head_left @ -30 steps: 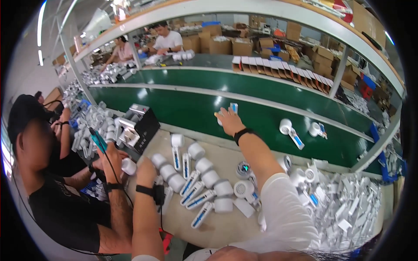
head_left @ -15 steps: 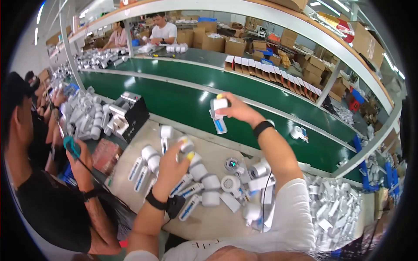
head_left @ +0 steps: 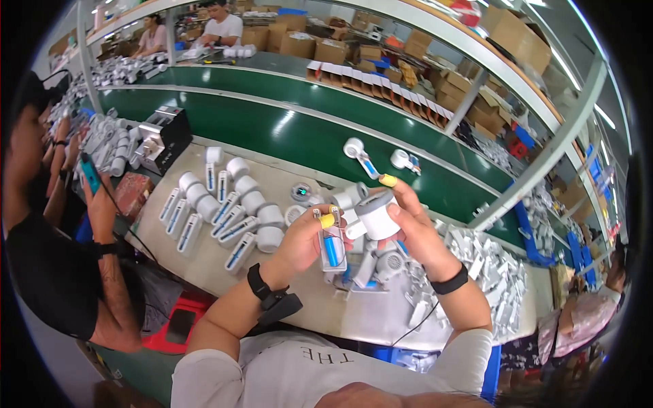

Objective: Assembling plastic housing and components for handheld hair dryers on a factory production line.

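My left hand [head_left: 299, 239] closes round a white open handle [head_left: 332, 250] with a blue battery cell inside. In my right hand [head_left: 416, 228] is a white round device head [head_left: 378, 216] with a grey rim. A short white stub on the head points toward the handle; whether the two parts are joined I cannot tell. Yellow covers wrap fingertips on both hands. Left of my hands lie rows of similar units, white round heads [head_left: 271, 215] with open handles [head_left: 239, 251] showing blue cells. Under my hands are more white parts, among them a grilled round head [head_left: 390, 265].
Beyond the bench runs a green conveyor belt [head_left: 224, 109] carrying two white units [head_left: 354, 147]. A black metal-fronted machine [head_left: 163, 139] stands at the back left. White handle shells [head_left: 486, 279] pile up on the right. A co-worker [head_left: 51, 272] sits close at my left, holding a teal tool [head_left: 89, 173].
My right hand has left a unit on the belt and come back to the bench, now gripping a device head. My left hand has moved right from the rows and holds a handle.
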`<state>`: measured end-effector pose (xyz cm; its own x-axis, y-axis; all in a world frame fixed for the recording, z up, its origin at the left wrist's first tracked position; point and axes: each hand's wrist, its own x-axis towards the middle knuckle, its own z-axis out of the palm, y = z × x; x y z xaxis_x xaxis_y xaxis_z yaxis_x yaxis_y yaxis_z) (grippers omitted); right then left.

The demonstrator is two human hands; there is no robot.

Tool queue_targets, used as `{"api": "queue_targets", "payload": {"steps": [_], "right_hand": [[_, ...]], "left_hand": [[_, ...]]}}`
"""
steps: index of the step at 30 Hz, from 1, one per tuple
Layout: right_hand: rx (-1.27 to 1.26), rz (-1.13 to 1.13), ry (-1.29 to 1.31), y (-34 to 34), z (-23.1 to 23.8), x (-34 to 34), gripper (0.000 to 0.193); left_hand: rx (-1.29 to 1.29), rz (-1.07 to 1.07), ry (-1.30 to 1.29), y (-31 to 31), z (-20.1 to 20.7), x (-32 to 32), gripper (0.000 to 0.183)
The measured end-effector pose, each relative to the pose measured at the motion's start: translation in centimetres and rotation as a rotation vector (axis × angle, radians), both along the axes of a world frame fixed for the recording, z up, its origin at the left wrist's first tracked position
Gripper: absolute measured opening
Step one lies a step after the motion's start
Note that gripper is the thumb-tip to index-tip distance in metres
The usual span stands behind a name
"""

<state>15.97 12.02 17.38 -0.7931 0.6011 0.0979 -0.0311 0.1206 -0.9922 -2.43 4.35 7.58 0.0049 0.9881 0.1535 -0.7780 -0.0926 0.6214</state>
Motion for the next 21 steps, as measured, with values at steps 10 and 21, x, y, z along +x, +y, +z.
{"api": "queue_targets", "payload": {"steps": [10, 21], "right_hand": [[0.021, -0.260, 0.199, -5.5, -6.8, 10.5, 0.084], [0.815, -0.234, -0.105, -7.5, -5.0, 11.4, 0.078]], "left_hand": [[-0.159, -0.413, 0.491, -2.1, 2.2, 6.9, 0.019], [0.001, -0.295, 0.881, -4.6, 1.7, 7.3, 0.018]]}}
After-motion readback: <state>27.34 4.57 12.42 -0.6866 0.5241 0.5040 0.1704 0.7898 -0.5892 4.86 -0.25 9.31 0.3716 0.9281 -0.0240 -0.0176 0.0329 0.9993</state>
